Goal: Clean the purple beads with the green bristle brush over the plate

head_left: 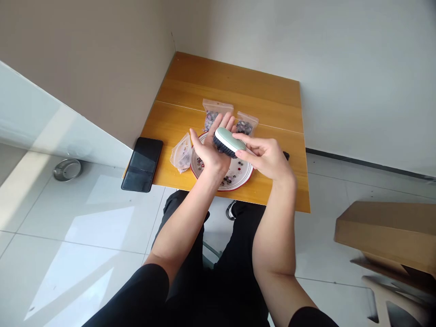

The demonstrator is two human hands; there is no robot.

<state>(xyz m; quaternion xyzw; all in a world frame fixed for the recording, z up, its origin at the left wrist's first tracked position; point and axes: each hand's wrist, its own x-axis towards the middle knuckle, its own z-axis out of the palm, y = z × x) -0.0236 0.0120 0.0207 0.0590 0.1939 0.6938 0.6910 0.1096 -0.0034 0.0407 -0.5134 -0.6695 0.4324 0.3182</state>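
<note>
My right hand (pixel 269 156) grips a scrub brush (pixel 230 138) with a pale green and white back and dark bristles. Its bristles face the palm of my left hand (pixel 214 150), which lies open, palm up, fingers stretched out. Whether the bristles touch the palm I cannot tell. Beneath both hands sits a white plate (pixel 242 181) with a red rim, partly covered by my left hand and wrist. Small dark, red and pale beads (pixel 226 180) are scattered on it.
Around the plate lie three clear zip bags of beads: one at the left (pixel 182 154), one behind (pixel 213 113), one at back right (pixel 245 123). A black phone (pixel 143 164) overhangs the left edge of the wooden table (pixel 231 86). A metal bowl (pixel 67 170) and cardboard box (pixel 384 227) stand on the floor.
</note>
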